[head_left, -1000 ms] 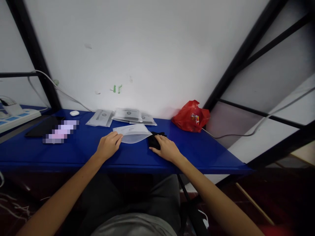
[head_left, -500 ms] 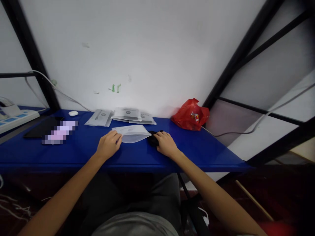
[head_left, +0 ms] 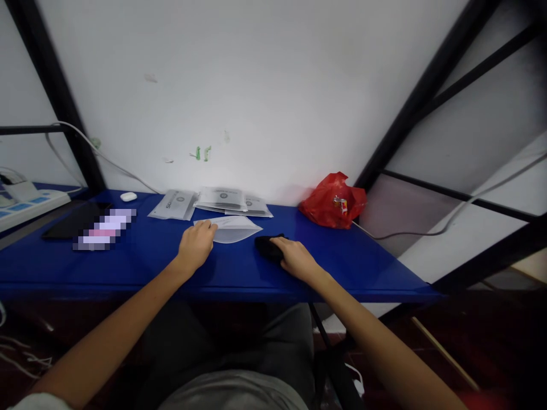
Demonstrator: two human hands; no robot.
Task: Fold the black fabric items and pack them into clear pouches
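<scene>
Right hand (head_left: 297, 259): fingers curled round the black bundle (head_left: 267, 248), toward the table's (head_left: 231, 274) near edge.
Left hand (head_left: 195, 246): closed on the translucent pouch's (head_left: 235, 229) left end.
Pouch: mouth seemingly toward the near edge; readying it looks the step, the next move calling for parted sides.
Printed pouches (head_left: 220, 197): along the far edge.

A big white wall (head_left: 265, 85) fills the top middle. A shiny blue table (head_left: 239, 270) goes across the middle. Black bars (head_left: 48, 74) slant at upper left and upper right. The floor (head_left: 474, 336), lower right, is dark
</scene>
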